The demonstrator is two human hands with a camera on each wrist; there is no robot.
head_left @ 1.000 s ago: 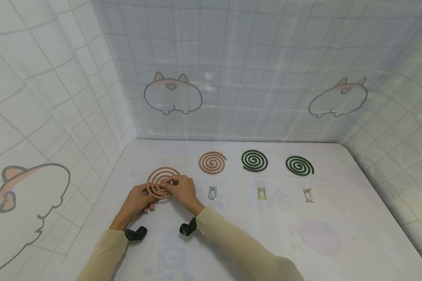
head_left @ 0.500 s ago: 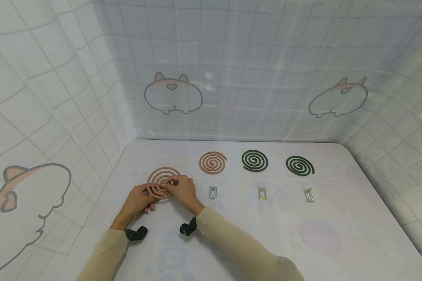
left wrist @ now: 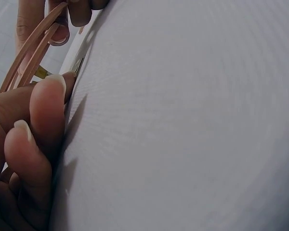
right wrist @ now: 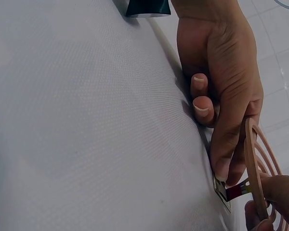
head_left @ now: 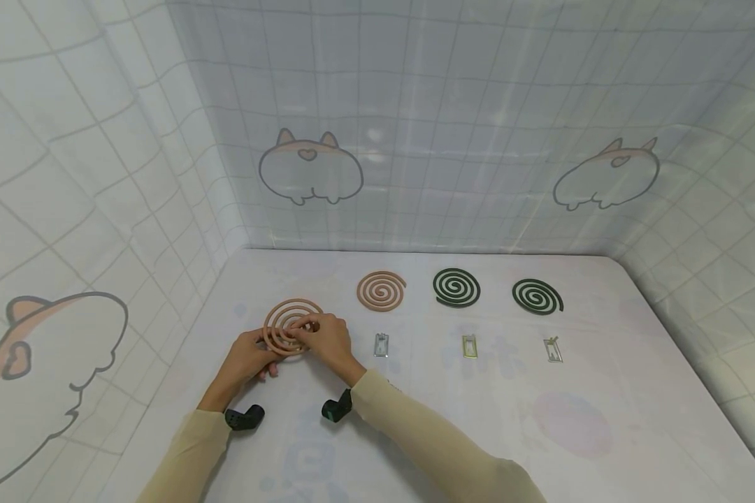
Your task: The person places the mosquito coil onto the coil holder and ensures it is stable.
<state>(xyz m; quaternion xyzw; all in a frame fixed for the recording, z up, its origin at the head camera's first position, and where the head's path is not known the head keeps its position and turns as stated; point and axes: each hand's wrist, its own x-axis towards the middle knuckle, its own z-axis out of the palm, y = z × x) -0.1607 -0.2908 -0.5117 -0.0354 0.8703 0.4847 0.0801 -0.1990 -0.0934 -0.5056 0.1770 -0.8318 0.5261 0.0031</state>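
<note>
Bare hands hold a flat, reddish-brown spiral coil [right wrist: 254,166] just above a smooth white tabletop [head_left: 453,426], between white walls [head_left: 453,91] lined with grey grid.
At the table's left side, the right hand [head_left: 326,341] pinches the coil near its centre; the left hand [head_left: 249,358] grips a thin rectangular metal stand [right wrist: 221,190] beneath. Faint pastel prints [head_left: 572,423] mark the surface; outlined cartoon animals [head_left: 311,171] decorate the walls.

In the head view, your right hand [head_left: 327,344] hid part of the coil [head_left: 280,323], the clip [right wrist: 222,192] beneath was hidden, and the bottom edge cut off your sleeves [head_left: 415,426].
</note>
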